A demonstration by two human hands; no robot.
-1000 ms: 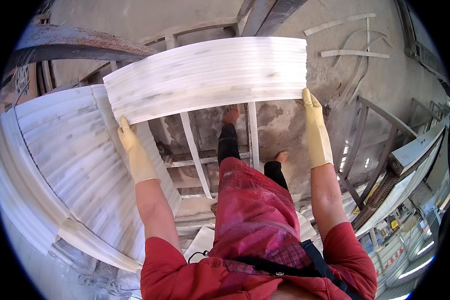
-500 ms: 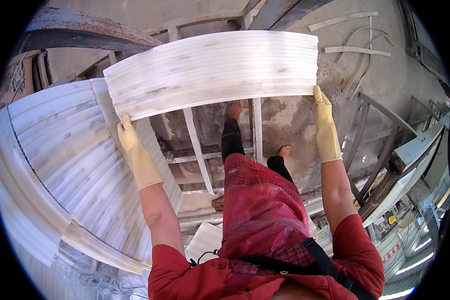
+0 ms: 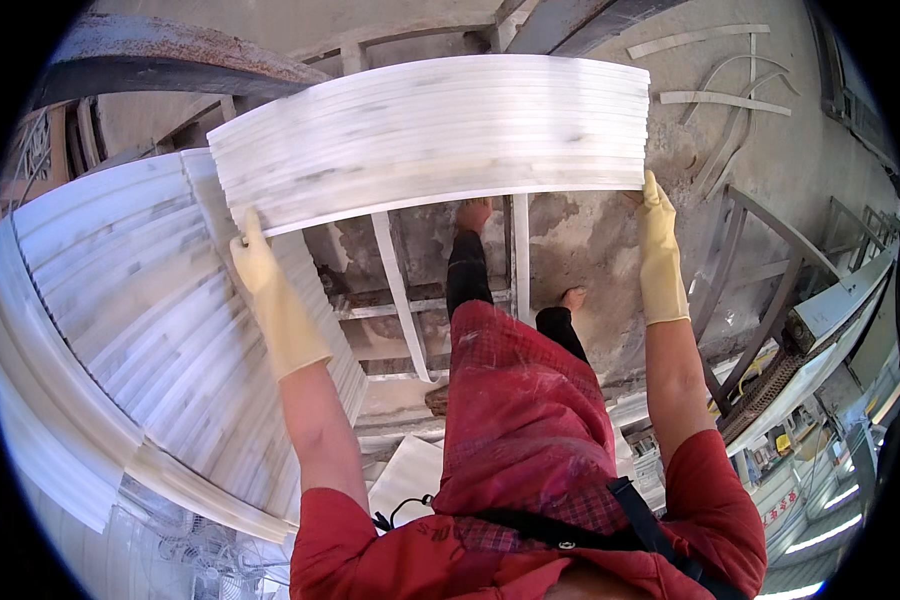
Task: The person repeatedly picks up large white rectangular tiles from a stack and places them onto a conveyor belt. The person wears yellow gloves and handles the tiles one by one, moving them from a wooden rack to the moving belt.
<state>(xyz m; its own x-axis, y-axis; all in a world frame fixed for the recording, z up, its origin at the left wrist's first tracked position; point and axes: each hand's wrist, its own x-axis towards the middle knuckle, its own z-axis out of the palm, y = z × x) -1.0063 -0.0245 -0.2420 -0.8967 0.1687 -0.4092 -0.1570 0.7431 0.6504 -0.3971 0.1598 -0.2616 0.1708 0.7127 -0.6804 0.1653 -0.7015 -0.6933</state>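
Observation:
A row of long white strips, streaked with faint grey and looking like stone, lies side by side in front of me. My left hand, in a pale yellow rubber glove, is closed at the left end of the nearest strip, its index finger pointing up along the end. At that strip's right end my right hand, gloved alike, pinches the corner with the thumb and fingers. Both arms reach out almost straight. The undersides of the strips and some of my fingertips are hidden.
On the left stands a large stack of similar white strips. A metal frame with white bars lies near my feet. Rusty beams cross the far side, a grey metal rack stands right, and thin offcuts lie on the floor.
The view has shifted slightly, so the strips and my right hand appear a little farther right. My left index finger now rests higher against the strip end. Both hands stay at the strip's ends.

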